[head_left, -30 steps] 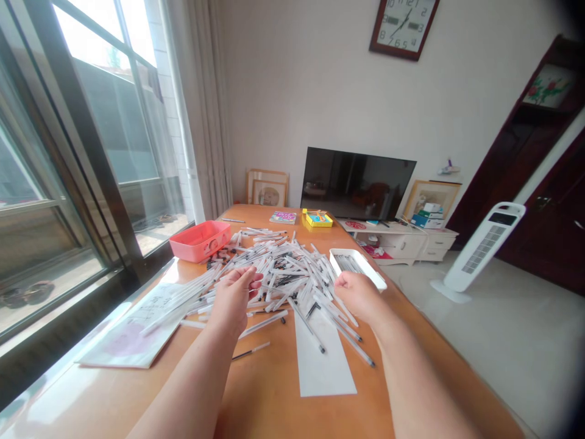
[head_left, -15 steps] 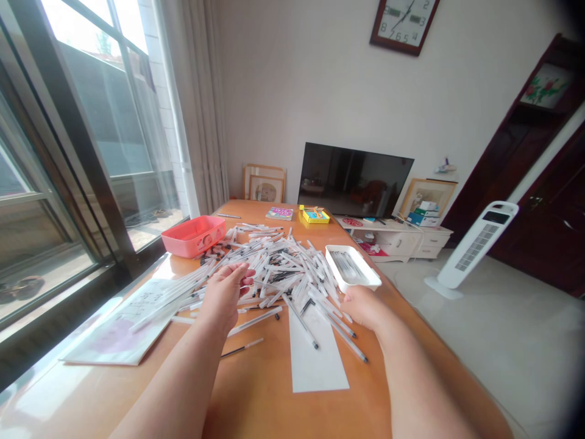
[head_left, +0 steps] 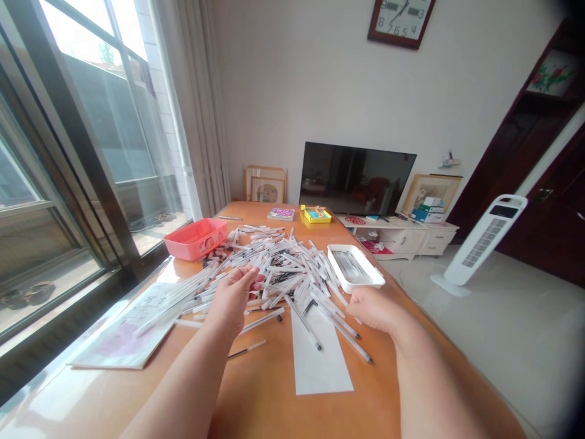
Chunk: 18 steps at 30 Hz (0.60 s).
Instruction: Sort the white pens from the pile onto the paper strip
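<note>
A big heap of white pens point(head_left: 283, 271) lies across the middle of the orange wooden table point(head_left: 269, 402). My left hand point(head_left: 235, 299) hovers at the near left side of the heap, palm turned inward, fingers loosely stretched with nothing seen in them. My right hand point(head_left: 372, 308) rests at the near right side, just in front of the white tray point(head_left: 378, 281), which holds several pens. Its fingers are curled under, and what they hold, if anything, is hidden. A white paper strip point(head_left: 320, 360) lies between my forearms with two pens across it.
A pink tray point(head_left: 196, 239) stands at the far left of the heap. A printed sheet point(head_left: 132, 332) lies by the window side. A yellow box point(head_left: 316, 215) and a small book point(head_left: 280, 214) sit at the far end. The table's right edge drops to the floor, where a white fan point(head_left: 484, 241) stands.
My right hand has drawn back from the heap's right side to the near end of the white tray. My left hand has hardly moved.
</note>
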Motion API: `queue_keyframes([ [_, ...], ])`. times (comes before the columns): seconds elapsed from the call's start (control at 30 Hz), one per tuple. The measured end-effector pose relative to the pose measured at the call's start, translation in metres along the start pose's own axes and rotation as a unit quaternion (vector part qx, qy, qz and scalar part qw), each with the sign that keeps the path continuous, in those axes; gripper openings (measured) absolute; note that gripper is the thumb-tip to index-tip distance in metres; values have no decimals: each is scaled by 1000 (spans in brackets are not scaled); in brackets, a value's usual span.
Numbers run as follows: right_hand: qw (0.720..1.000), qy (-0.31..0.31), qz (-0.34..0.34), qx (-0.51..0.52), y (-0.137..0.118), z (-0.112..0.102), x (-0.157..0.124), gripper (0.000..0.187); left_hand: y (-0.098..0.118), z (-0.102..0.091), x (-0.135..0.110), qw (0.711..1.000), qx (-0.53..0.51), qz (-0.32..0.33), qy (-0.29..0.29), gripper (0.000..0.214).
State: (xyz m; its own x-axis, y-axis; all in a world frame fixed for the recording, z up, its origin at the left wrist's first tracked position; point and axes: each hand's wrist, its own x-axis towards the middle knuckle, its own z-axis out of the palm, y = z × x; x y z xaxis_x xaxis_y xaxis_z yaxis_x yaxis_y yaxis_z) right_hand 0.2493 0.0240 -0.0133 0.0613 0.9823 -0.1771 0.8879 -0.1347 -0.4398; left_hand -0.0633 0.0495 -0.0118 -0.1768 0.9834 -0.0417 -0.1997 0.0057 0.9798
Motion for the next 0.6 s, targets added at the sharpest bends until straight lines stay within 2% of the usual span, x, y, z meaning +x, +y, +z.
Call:
queue_keyframes([
  [0.13,980,19,-128,152,-28,0,-16,11,1,12,-13,997,47,14,-64,38],
  [0.27,961,-3,-174,215,-64,17,-25,12,2,28,-33,980,63,-20,-189,38],
  [0.37,951,-19,-206,230,-79,31,-26,19,-2,35,-39,970,59,-17,-235,36],
  [0.47,953,-33,-209,218,-76,37,-24,21,-8,32,-33,976,40,-14,-215,36],
  [0.6,983,-20,-173,61,-62,38,-22,15,-12,21,-19,990,28,-23,-134,37],
])
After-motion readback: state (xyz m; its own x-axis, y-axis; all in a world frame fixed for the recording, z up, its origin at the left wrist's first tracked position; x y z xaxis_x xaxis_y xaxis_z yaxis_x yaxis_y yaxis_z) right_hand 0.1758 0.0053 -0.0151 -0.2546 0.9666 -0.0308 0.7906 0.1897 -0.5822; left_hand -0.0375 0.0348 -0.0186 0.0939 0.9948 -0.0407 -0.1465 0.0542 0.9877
